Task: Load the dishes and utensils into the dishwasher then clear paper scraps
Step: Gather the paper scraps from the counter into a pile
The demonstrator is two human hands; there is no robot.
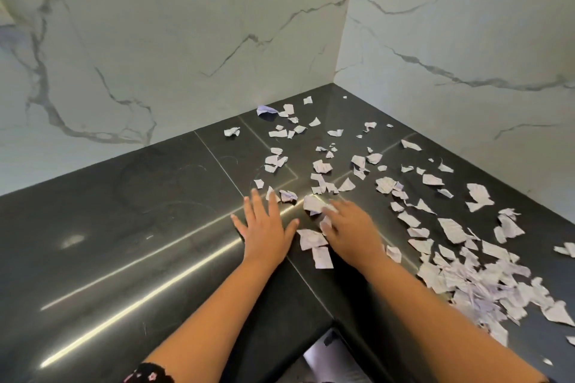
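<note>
the left hand [266, 227] lies flat on the dark surface [124, 242], fingers spread, holding nothing. the right hand [351, 228] rests on a few paper scraps [451, 228]; it is blurred, so i cannot tell whether it pinches any. scraps litter the corner, thickest at the right near the front edge. a hasty sweep could flick light pieces over that edge, or scatter them back against the wall [466, 25].

Creased paper scraps [452, 229] lie on a glossy dark stone counter [124, 242] below smooth marble-look walls [186, 25].
</note>
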